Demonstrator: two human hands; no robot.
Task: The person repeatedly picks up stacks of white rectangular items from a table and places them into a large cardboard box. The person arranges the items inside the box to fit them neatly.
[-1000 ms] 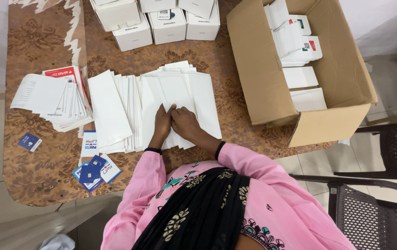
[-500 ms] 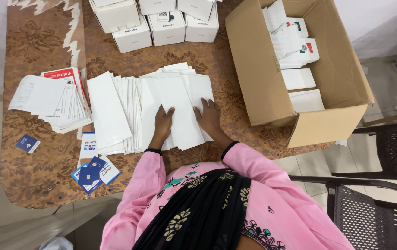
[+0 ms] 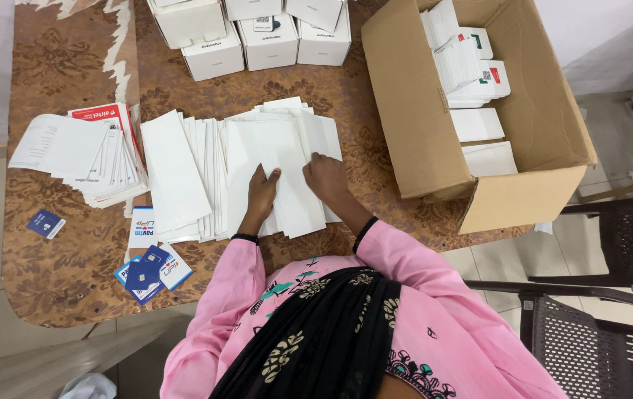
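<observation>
A spread of long white envelopes [image 3: 183, 174] lies fanned across the middle of the brown patterned table [image 3: 58, 266]. My left hand [image 3: 261, 196] rests flat on the envelopes near the middle of the fan, fingers together. My right hand [image 3: 325, 177] presses on the right part of the fan, fingertips curled on a top envelope [image 3: 287, 159]. Whether either hand grips a sheet is not clear. My pink sleeves and dark hair fill the lower part of the view.
An open cardboard box [image 3: 538, 148] with white packets stands at the right. Small white boxes [image 3: 268, 37] line the far edge. A stack of printed papers [image 3: 80, 155] lies at the left, blue cards [image 3: 146, 273] near the front edge. Dark chairs [image 3: 627, 244] stand at the right.
My two hands were together at the front of the fan. They have moved apart, the right one sliding up and to the right across the envelopes.
</observation>
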